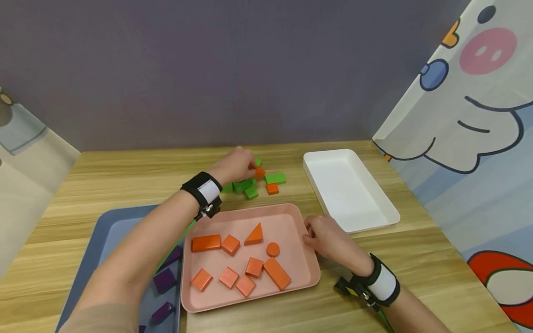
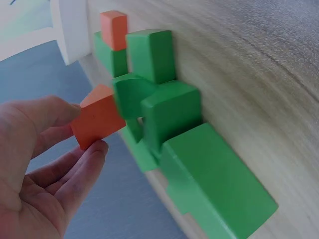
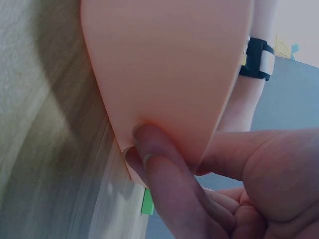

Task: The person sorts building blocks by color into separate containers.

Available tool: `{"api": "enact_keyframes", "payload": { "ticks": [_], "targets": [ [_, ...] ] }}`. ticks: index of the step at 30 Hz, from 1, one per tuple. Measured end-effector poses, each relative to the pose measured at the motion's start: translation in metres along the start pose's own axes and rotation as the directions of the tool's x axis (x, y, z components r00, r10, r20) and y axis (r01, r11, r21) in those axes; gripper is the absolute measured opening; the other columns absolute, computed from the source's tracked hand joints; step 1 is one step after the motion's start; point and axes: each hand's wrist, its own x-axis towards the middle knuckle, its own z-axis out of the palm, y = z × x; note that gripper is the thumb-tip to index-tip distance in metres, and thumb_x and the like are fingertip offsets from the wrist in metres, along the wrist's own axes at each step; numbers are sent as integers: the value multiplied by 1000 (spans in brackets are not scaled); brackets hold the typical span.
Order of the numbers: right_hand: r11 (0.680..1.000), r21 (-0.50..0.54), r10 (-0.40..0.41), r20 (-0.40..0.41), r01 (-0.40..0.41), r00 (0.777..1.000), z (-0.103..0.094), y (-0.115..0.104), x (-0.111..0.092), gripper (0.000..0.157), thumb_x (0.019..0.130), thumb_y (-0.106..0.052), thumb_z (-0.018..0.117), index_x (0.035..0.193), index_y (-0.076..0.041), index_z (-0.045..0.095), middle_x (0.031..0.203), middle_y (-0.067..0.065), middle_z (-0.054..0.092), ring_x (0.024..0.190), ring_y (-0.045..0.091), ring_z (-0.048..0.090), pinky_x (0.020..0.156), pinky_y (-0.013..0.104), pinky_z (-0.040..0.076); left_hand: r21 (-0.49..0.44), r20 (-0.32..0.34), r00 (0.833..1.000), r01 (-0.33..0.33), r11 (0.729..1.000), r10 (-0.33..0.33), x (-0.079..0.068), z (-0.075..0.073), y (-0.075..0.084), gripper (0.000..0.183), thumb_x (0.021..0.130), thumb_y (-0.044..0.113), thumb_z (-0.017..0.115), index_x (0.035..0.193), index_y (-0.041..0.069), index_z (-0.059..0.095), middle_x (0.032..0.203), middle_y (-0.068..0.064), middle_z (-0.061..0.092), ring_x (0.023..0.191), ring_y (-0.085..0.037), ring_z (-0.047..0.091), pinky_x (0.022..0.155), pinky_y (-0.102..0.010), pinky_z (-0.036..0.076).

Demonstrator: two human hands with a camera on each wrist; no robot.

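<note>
My left hand (image 1: 236,165) pinches an orange triangular block (image 2: 99,115) between thumb and fingertips, just off the pile of green blocks (image 2: 149,99). In the head view this block is partly hidden by my fingers. Another small orange block (image 1: 272,188) lies at the pile's right side. With my right hand (image 1: 331,236) I hold the right rim of the pink tray (image 1: 300,277); in the right wrist view several fingers press its outer wall and the thumb goes over the rim. Inside that tray lie several orange blocks (image 1: 245,285), among them a triangle and a round one.
A white tray (image 1: 351,192) stands on the right side of the wooden table (image 1: 366,300). At the left, partly behind my left forearm, is a blue-grey tray (image 1: 109,231) with several purple blocks (image 1: 164,280). A dark grey panel (image 1: 233,74) rises behind the table.
</note>
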Motion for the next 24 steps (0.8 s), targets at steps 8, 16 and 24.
{"api": "enact_keyframes", "payload": {
  "ticks": [8,16,24],
  "targets": [
    [1000,-13,4,-9,-4,1000,0,0,-1,12,81,-5,64,73,-9,56,57,-3,46,50,10,42,46,23,33,31,-46,995,-82,996,83,-26,-21,12,19,89,21,64,97,11,78,92,-8,72,57,-14,48,55,-25,35],
    [1000,-2,-9,-17,9,1000,-1,2,-4,13,80,-4,63,71,-10,56,53,-4,46,47,9,43,45,23,34,49,-39,953,-298,953,300,-58,-20,65,15,86,20,69,96,13,78,85,-3,65,77,-13,55,67,-25,47],
    [999,2,-34,-21,34,999,0,4,-7,13,80,-5,63,70,-10,56,50,-5,44,45,8,41,43,22,32,194,95,887,-462,865,452,-79,6,110,10,88,18,67,82,20,74,85,2,59,74,-8,52,66,-20,45]
  ]
}}
